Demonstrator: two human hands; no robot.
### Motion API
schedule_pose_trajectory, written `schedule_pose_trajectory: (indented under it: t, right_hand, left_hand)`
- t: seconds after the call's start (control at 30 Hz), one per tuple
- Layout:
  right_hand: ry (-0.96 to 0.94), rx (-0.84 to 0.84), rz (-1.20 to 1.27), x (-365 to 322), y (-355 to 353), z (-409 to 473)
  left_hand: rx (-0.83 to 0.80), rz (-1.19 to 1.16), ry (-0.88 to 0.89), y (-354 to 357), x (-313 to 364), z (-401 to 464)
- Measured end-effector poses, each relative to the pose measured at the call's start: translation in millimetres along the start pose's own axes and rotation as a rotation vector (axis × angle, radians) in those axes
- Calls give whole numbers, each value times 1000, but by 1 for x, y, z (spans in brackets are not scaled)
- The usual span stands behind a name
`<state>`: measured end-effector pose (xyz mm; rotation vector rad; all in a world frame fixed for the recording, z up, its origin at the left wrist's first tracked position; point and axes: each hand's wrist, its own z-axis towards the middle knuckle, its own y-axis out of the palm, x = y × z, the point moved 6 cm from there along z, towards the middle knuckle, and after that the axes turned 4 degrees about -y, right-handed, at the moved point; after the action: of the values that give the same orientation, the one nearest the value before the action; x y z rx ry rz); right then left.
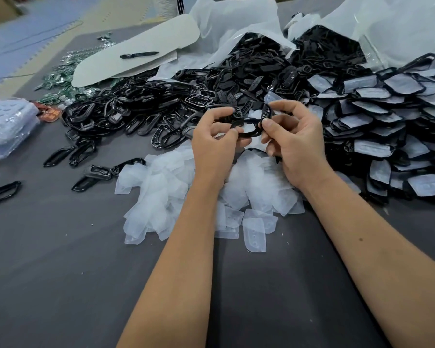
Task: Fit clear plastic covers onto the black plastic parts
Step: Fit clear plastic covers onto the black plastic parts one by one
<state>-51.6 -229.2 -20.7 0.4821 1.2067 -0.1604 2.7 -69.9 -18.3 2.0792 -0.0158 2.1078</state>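
Both hands are raised over the middle of the table. My left hand (215, 136) pinches one end of a black plastic frame (248, 126) between thumb and fingers. My right hand (293, 144) grips the frame's other end together with a small black button part (266, 113) held upright at its fingertips. Below the hands lies a heap of clear plastic covers (186, 197). A large pile of loose black frames (146, 111) spreads behind and to the left. At the right is a stack of black parts with clear covers fitted (392, 116).
A dark grey table (60, 272) carries everything. White plastic bags (236, 26) spill black parts at the back. A black marker (139, 55) lies on a white sheet. A clear bag (8, 126) sits at the left edge, with green circuit boards (60, 81) behind it.
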Motion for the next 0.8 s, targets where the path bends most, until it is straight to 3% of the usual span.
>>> schedule_pose_trajectory:
  t: [0.13, 0.23, 0.33, 0.57, 0.8]
  right_hand:
    - [28, -59, 19, 2, 4, 1]
    - [46, -114, 38, 2, 8, -1]
    - [37, -65, 70, 1, 6, -1]
    - [42, -19, 35, 2, 2, -1]
    - [24, -12, -21, 1, 3, -2]
  left_hand:
    - [-281, 203, 91, 19, -1, -3]
    - [-320, 303, 139, 23, -2, -3]
    - [-238, 345, 158, 18, -2, -1]
    - [-89, 136, 32, 8, -7, 3]
    - [167, 157, 121, -4, -2, 1]
